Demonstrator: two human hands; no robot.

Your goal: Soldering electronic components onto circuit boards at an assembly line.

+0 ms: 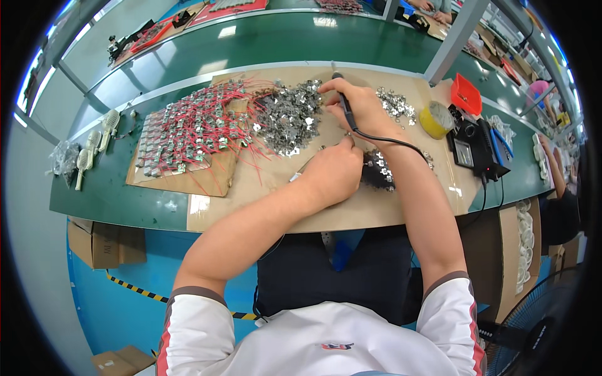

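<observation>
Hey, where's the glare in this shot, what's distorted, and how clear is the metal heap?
Head view: white glare patches on the far green surface; head view: near table's front edge bows, fisheye-style; head view: metal heap visible, many pieces hard to separate.

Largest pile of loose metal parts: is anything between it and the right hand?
Nothing visible does. The right hand, gripping a corded black tool, is just right of the pile; whether hand and pile touch is unclear.
</observation>
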